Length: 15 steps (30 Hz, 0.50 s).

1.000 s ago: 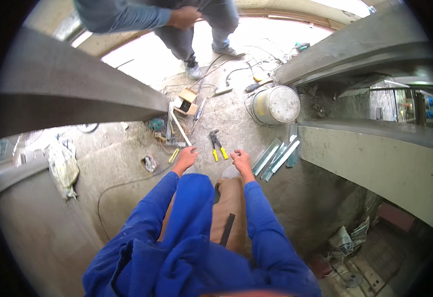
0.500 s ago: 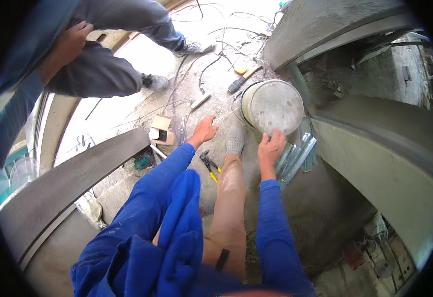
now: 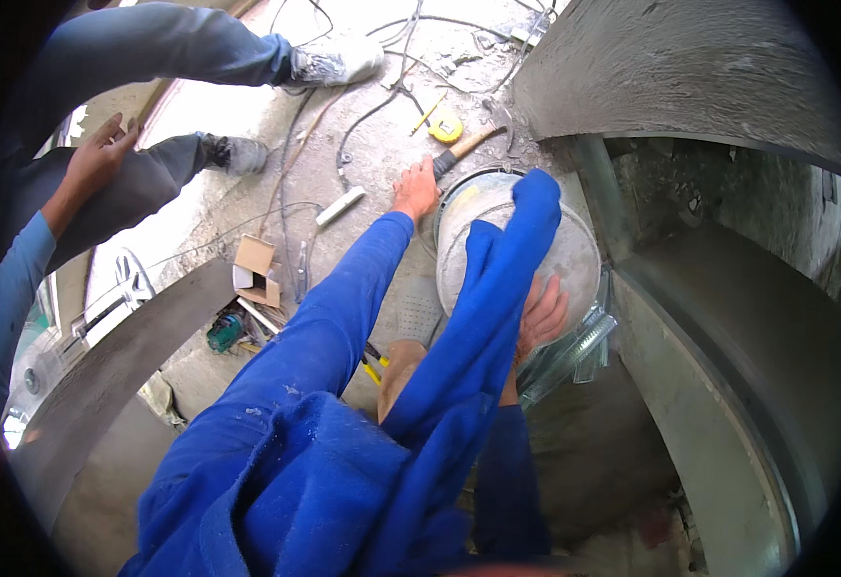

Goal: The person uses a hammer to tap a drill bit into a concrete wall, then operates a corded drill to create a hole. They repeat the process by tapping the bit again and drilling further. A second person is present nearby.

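Note:
My left hand (image 3: 416, 190) reaches down to the dark-gripped end of a hammer (image 3: 476, 141) with a wooden handle. Its fingers look stretched out, the tips at the grip. A round, dusty bucket (image 3: 574, 240) stands beside the hammer, its flat top facing up. On the near edge of that top my right hand (image 3: 543, 315) lies with fingers spread. Loose blue cloth (image 3: 507, 250) from my clothing hangs in front of the bucket and hides part of it and my right wrist. Just beyond the hammer a yellow tape measure (image 3: 446, 126) rests on the floor.
Galvanized metal profiles (image 3: 584, 351) lie near the bucket. Yellow-handled pliers (image 3: 372, 365) are partly hidden by my arm. A small open carton (image 3: 255, 260), a white bar-shaped tool (image 3: 341, 206) and cables (image 3: 363, 120) lie left. Another person's hand (image 3: 98, 163) and legs are at upper left.
My left hand has moved forward and right to the hammer's handle. My right hand has come to rest on the bucket's top. The blue cloth has swung forward over the bucket.

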### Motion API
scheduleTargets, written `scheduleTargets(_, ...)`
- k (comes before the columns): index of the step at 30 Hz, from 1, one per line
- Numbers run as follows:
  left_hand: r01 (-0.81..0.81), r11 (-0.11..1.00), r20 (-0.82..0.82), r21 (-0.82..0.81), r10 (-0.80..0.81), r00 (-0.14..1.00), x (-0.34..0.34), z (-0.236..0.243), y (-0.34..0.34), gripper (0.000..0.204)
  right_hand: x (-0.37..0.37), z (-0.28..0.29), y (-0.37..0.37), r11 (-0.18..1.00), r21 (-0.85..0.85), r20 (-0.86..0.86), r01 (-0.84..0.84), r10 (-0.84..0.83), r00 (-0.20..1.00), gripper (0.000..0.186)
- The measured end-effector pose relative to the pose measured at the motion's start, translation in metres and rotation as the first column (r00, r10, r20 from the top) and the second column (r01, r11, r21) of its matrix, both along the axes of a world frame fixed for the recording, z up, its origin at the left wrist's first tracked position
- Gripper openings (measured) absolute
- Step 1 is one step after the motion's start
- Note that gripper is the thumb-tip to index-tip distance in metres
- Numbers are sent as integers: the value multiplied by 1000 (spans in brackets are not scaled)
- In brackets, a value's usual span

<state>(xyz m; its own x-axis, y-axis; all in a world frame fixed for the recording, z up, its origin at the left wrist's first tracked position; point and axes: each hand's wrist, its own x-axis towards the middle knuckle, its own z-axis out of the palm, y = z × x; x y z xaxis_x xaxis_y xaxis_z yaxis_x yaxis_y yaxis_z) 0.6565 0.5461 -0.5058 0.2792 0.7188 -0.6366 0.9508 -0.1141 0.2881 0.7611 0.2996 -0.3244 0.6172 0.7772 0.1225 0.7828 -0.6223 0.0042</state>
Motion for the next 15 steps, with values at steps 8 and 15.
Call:
scheduleTargets(8,-42,989,50,-140,49,998,12,-4,17,63,-3,7,2,1000,2,-85,12,-12,996,63)
scheduleTargets(15,-347,790,420,-505,576,701,-29,145,33,52,1,25,7,999,18,-179,40,-36,983,67)
